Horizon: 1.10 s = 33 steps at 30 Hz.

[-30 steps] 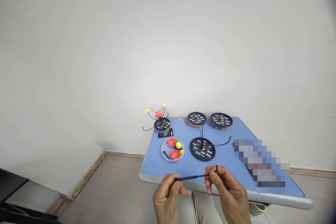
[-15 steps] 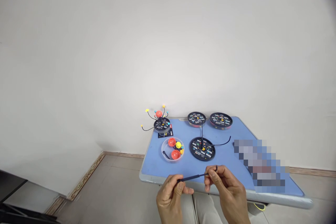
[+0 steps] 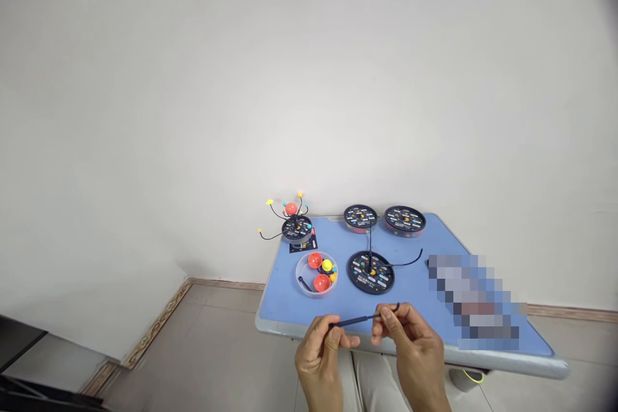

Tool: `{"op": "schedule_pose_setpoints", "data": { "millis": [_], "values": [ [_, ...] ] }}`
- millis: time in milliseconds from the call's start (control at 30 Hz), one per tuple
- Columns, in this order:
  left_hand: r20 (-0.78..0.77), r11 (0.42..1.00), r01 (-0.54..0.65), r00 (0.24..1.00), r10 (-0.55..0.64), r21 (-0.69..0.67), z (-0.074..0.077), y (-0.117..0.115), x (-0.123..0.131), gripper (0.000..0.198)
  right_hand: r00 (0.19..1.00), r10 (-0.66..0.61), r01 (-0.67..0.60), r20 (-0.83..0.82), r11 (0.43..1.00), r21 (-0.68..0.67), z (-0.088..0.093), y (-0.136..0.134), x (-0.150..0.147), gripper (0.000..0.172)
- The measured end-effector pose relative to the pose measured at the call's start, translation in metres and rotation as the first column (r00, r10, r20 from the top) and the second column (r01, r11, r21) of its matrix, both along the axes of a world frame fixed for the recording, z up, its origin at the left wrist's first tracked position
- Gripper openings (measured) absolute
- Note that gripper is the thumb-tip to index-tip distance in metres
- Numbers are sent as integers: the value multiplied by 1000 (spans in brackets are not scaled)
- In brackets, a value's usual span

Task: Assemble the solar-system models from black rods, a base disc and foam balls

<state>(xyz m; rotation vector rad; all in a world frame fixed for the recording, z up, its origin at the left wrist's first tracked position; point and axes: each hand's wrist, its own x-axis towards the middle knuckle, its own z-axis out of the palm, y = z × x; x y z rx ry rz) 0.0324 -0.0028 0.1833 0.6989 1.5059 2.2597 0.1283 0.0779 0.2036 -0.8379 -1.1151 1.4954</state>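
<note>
A thin black plastic rod (image 3: pixel 355 320) with a thicker sleeve and a hooked end spans both hands, above the table's front edge. My left hand (image 3: pixel 322 354) pinches its thick end between thumb and fingers. Near the hooked end, my right hand (image 3: pixel 410 341) pinches the thin part. Beyond them lies a round black base (image 3: pixel 383 282) printed with small planets, carrying an upright post and a curved arm. To its left, a clear round tub (image 3: pixel 309 295) holds red half-shells (image 3: pixel 322 282), a yellow piece (image 3: pixel 327 265), smaller coloured balls and black parts.
An assembled planet model (image 3: pixel 291 208) stands on a printed card at the back left of the blue table (image 3: pixel 333 310). Two lidded round tubs, one nearer the middle (image 3: pixel 360 217) and one further right (image 3: pixel 405 221), sit along the wall. A blurred-out object (image 3: pixel 476 302) lies at right.
Both hands still grip the rod. My left hand has shifted slightly right and up, my right hand slightly left, bringing them a little closer together. The view has shifted slightly.
</note>
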Motion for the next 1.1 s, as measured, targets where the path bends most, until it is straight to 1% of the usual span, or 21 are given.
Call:
{"op": "schedule_pose_setpoints", "data": {
  "millis": [67,167,267,367,500,600,700,800,867,1000,1100],
  "values": [
    [37,1000,22,999,-21,-9,-3,2,-2,24,999,20,-21,-47,999,-34,-2,1,-2,33],
    [89,999,38,995,-36,-29,-6,5,-5,28,990,97,-102,-104,994,-47,-5,3,-3,31],
    [106,999,-3,994,8,-45,-5,5,-5,30,985,146,-150,-91,988,-35,-6,4,-4,34],
    [107,998,-45,993,48,-34,-2,5,-2,29,987,154,-155,-46,988,-22,-9,3,-5,36],
    [108,999,-35,994,36,-15,-1,6,2,27,986,162,-163,-26,986,-34,-9,1,-5,38],
    [88,1000,-13,996,14,-8,-7,8,3,26,991,131,-132,-22,990,-41,-11,0,-5,38],
    [77,1000,-1,997,1,-5,-15,10,0,25,992,124,-125,-15,991,-53,-15,0,-5,36],
    [93,999,50,994,-48,-17,-23,13,-3,27,992,127,-127,-13,989,-73,-19,1,-4,37],
    [109,997,74,992,-70,-32,-24,15,-3,29,993,119,-120,-12,989,-85,-18,3,-3,39],
    [137,995,82,988,-73,-62,-23,23,5,39,991,129,-132,-36,986,-104,-10,10,-2,41],
    [111,995,70,992,-61,-74,-22,32,12,43,989,142,-147,-49,983,-112,-6,14,-3,41]
  ]
}}
